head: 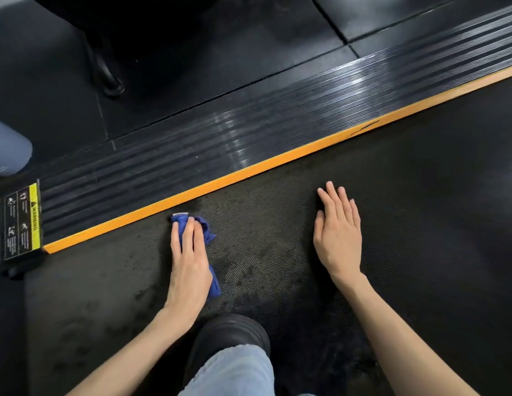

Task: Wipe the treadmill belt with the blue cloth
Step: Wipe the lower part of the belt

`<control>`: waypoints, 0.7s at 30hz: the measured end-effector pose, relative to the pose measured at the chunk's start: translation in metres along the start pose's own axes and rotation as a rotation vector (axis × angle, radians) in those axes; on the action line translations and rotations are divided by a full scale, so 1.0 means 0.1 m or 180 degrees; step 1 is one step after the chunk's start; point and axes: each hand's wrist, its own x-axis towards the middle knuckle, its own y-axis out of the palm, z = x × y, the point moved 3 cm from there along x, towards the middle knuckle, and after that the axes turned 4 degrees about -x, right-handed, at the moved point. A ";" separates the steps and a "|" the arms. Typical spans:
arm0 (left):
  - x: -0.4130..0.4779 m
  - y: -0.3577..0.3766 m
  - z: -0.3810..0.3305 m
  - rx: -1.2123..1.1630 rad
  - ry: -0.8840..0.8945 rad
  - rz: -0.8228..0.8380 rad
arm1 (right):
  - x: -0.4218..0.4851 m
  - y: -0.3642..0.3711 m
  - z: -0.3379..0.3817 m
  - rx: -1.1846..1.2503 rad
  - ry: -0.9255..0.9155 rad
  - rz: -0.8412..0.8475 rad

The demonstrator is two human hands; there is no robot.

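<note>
Your black shoe (pixel 229 334) stands on the textured treadmill belt (pixel 277 252), which is blotched dark. Beyond it lie the orange edge strip (pixel 249 170), the ribbed side rail (pixel 249 132) and black rubber floor tiles (pixel 220 52). The blue cloth (pixel 207 233) is bunched under your left hand (pixel 189 261), whose straight fingers press it down just beside the strip. Your right hand (pixel 337 232) lies flat on the belt, apart from the cloth.

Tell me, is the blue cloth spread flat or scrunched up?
Scrunched up: the blue cloth bunches in folds under the left hand.
</note>
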 end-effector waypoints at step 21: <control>0.02 0.10 -0.12 -0.0638 -0.0069 -0.0114 | -0.01 -0.01 -0.05 0.0025 -0.0173 0.0091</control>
